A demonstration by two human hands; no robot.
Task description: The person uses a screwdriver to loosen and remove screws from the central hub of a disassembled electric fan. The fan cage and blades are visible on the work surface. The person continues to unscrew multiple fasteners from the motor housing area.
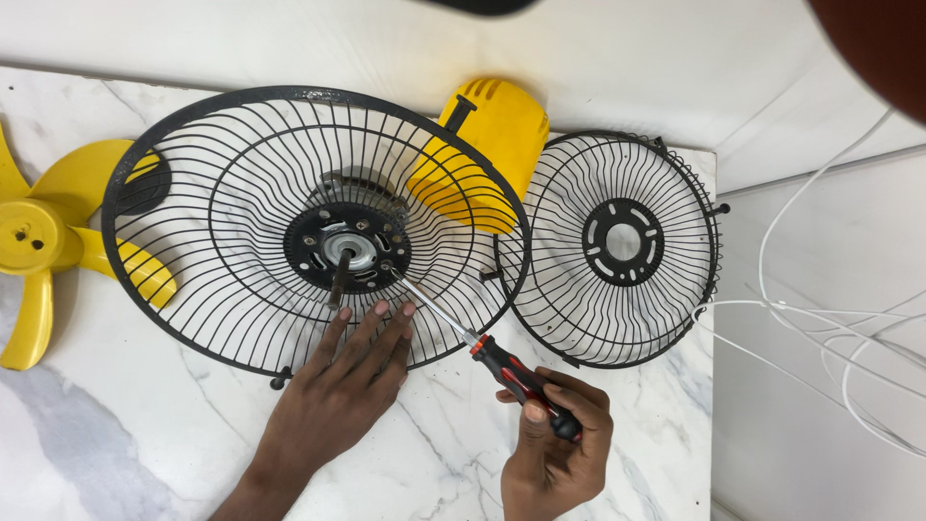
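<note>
Screwdriver (511, 371), red-and-black handle, clenched in the right hand (558, 439) at 5 o'clock of the scene; shaft runs toward 10 o'clock, tip on a screw at the black hub plate (347, 248). Left hand (342, 386) spread flat, fingertips pressing the wires of the large black fan guard (241, 318) at its 6 o'clock edge. Yellow motor housing (482, 145) sits behind the guard, at 2 o'clock. Already off, by the look: yellow blade (39, 251) at 9 o'clock, smaller guard (617, 246) at 3 o'clock. Hub screws seemingly remain. White cable (820, 318) far right, marble table (145, 434).
</note>
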